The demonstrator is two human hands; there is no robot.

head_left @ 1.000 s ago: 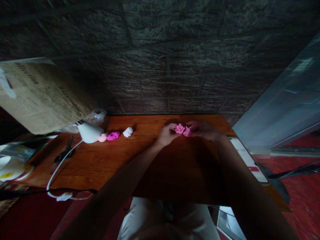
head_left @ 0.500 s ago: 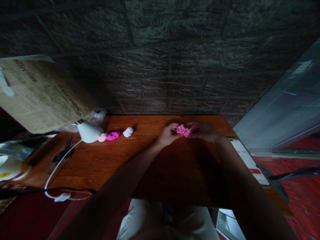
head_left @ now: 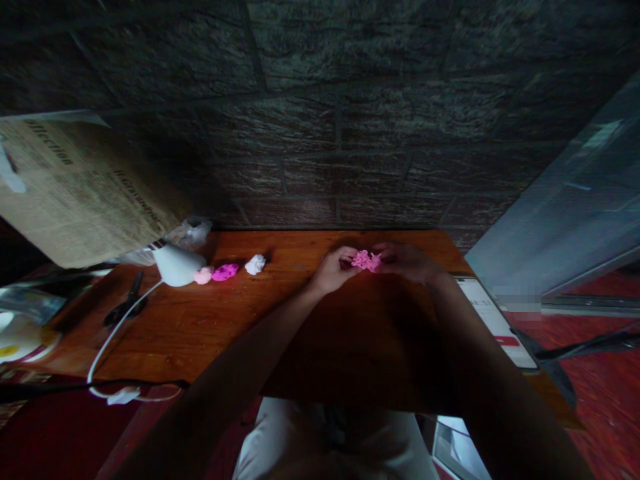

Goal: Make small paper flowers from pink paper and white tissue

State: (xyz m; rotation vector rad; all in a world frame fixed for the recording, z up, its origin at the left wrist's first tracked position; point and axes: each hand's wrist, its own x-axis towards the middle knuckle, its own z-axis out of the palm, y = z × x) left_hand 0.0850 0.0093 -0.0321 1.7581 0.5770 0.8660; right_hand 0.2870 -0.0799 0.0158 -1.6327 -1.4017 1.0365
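Note:
Near the back of the wooden table, my left hand (head_left: 336, 269) pinches a ruffled pink clay flower (head_left: 361, 259) between thumb and fingers. My right hand (head_left: 404, 261) is closed on a smaller pink clay piece (head_left: 375, 261) with pointed tips. The two pink pieces meet between my hands; whether they are joined I cannot tell. To the left lie a white clay lump (head_left: 255, 265), a bright magenta clay lump (head_left: 225, 272) and a pale pink clay lump (head_left: 203, 275).
A white lamp (head_left: 180, 265) with a newsprint-patterned shade (head_left: 95, 190) stands left, its white cord (head_left: 103, 353) trailing over the table (head_left: 185, 327). Black scissors (head_left: 125, 307) lie beside it. A phone (head_left: 495, 323) rests at the right edge. A dark stone wall (head_left: 310, 147) rises behind.
The pink flower has turned slightly in my left hand and now sits against the smaller pink piece. Both hands stay in nearly the same place.

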